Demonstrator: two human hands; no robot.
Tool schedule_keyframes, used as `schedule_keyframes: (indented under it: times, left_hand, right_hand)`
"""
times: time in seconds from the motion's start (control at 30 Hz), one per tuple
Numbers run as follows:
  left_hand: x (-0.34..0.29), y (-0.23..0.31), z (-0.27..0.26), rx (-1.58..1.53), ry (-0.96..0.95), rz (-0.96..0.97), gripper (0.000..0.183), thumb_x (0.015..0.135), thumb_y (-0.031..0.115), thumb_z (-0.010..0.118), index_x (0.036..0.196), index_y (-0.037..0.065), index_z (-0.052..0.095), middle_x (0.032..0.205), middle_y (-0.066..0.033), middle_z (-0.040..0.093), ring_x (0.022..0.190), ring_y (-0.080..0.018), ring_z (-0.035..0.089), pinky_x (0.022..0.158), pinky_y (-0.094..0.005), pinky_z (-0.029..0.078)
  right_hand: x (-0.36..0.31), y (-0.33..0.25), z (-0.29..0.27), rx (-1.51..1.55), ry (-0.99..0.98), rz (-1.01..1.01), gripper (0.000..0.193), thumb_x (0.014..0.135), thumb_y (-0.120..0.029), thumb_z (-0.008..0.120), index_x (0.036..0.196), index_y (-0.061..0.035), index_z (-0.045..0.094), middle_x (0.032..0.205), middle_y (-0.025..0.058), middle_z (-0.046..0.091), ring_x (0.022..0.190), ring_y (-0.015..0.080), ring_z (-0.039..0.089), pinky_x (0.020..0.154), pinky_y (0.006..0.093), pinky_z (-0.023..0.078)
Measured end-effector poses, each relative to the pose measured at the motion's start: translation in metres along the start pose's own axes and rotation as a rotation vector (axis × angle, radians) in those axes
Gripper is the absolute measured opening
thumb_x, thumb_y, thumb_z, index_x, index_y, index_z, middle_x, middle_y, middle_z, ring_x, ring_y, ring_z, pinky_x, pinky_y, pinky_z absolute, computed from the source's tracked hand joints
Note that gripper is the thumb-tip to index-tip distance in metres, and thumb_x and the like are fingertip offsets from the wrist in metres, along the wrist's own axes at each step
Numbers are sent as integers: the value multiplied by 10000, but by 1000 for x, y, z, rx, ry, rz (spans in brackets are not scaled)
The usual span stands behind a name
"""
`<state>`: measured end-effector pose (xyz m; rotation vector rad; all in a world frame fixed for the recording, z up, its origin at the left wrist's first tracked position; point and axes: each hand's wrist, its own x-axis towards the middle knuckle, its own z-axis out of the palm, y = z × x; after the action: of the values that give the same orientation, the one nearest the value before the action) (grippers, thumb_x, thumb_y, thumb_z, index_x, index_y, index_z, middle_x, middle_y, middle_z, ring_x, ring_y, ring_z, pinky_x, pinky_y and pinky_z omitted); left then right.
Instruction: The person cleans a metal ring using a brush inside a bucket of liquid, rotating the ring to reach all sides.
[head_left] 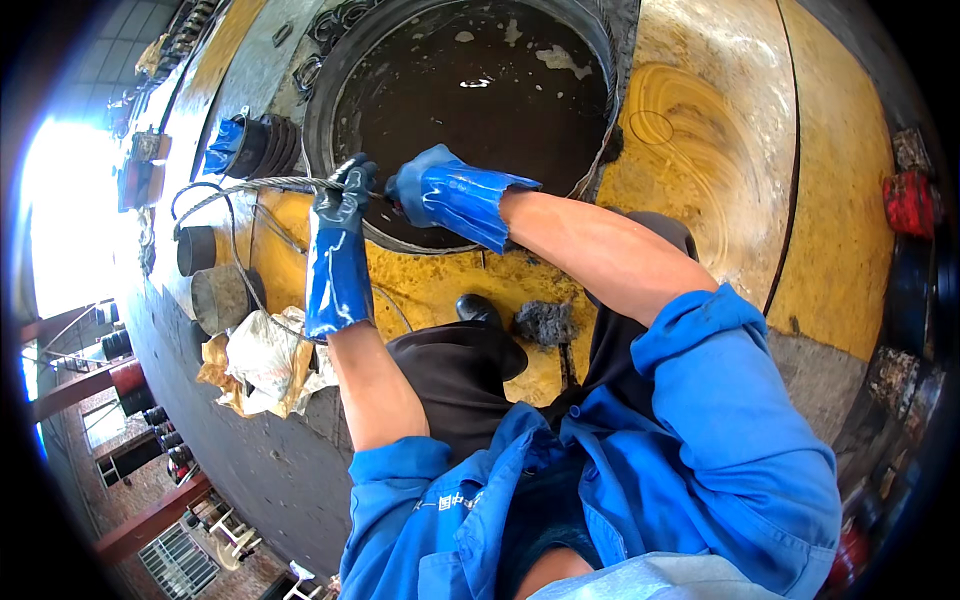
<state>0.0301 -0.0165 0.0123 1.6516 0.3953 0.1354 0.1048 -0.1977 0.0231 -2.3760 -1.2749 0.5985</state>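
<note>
Both my hands wear blue rubber gloves with wide cuffs, and they are close together at the near rim of a round tub (322, 120) of dark liquid. A grey twisted wire rope (270, 183) comes in from the left in a loose loop. My left hand (343, 195) is closed round it, thumb side toward the tub. Just to the right, my right hand (428, 190) is closed where the rope emerges from the left glove. Inside that right fist the rope's end is hidden, and a small dark reddish patch shows by its fingers.
Left of the tub stand a dark ribbed bucket (268, 146) with a blue glove (224, 146) on it, and grey metal cylinders (220, 298). A crumpled white bag (265, 355) lies nearer. By my shoe (478, 310) is a dirty dark clump (545, 323) on the yellow floor (700, 150).
</note>
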Motion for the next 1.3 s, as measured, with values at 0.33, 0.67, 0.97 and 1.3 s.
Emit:
schedule_keyframes:
  times: [0.33,0.67,0.97,1.3]
  left_hand:
    - [-26,17,20,-137,127,-253,397,1039,268,419,1306,39,603,1171,-127,713,1065,-232,683,840,-378,535]
    - [13,2,4,-604,339,-226,326,1054,309,417,1205,110,627,1149,-92,708,913,-226,655,871,-427,540]
    - [25,-21,-27,-872,477,-191,244,1024,328,483,1030,204,692,1005,-4,741,765,-171,635,798,-428,532]
    - [33,-22,-20,-925,551,-199,249,1007,325,488,974,226,714,985,23,748,735,-154,642,801,-449,528]
  right_hand:
    - [-6,33,-6,332,312,16,302,909,-325,637,1129,-133,715,1004,135,733,905,306,709,796,415,563]
    - [11,73,26,1316,287,373,230,975,-234,617,1056,-59,742,897,59,752,723,152,708,634,297,580]
    - [-13,68,5,960,324,395,233,964,-237,621,1089,-82,743,948,71,750,810,156,712,750,308,576]
    - [-18,70,41,961,405,332,228,959,-263,663,1132,-134,733,998,54,749,885,139,691,850,285,549]
